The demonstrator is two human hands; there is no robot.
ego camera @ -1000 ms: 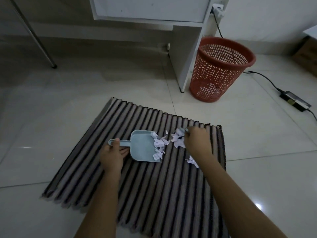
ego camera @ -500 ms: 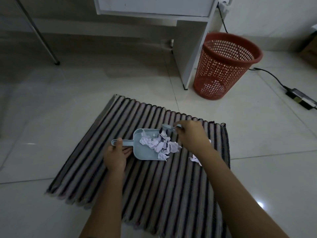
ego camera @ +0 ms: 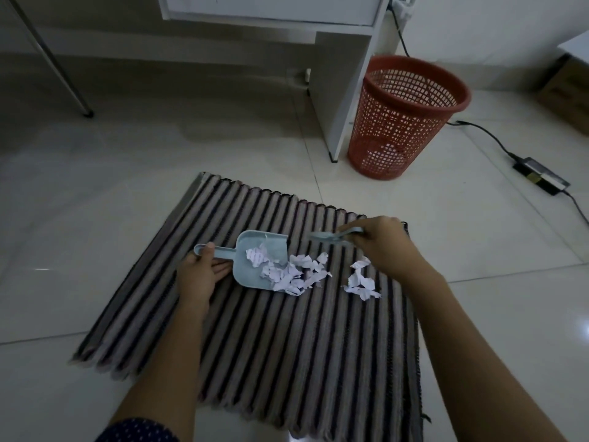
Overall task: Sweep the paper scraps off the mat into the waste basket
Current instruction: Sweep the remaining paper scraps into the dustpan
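- At the far left of the tiled floor (ego camera: 95,193), a slanted metal leg (ego camera: 54,62) comes down to a dark foot, well apart from everything else.
- Left of centre, the left hand (ego camera: 199,275) is closed round the handle of a pale blue dustpan (ego camera: 258,260), thumb on top, fingers under the handle near the pan's body.
- That dustpan lies flat on the striped mat (ego camera: 271,346), mouth facing right; a few white paper scraps (ego camera: 287,271) sit inside it, and more spill over its lip onto the mat just beside it.
- Right of that heap, a second small cluster of scraps (ego camera: 361,280) lies on the mat alone, apart from the pan.
- Above this cluster, the right hand (ego camera: 382,247) grips a small pale blue brush (ego camera: 334,235), held off the mat and pointing left; its bristles are too blurred to make out.
- Beyond the mat's far right corner, a red mesh waste basket (ego camera: 401,122) stands upright on the tiles against a white desk panel (ego camera: 341,84); something pale shows through the mesh near its bottom, but I cannot tell what.
- At the far right, a black power adapter (ego camera: 541,180) and its cable lie on the floor.
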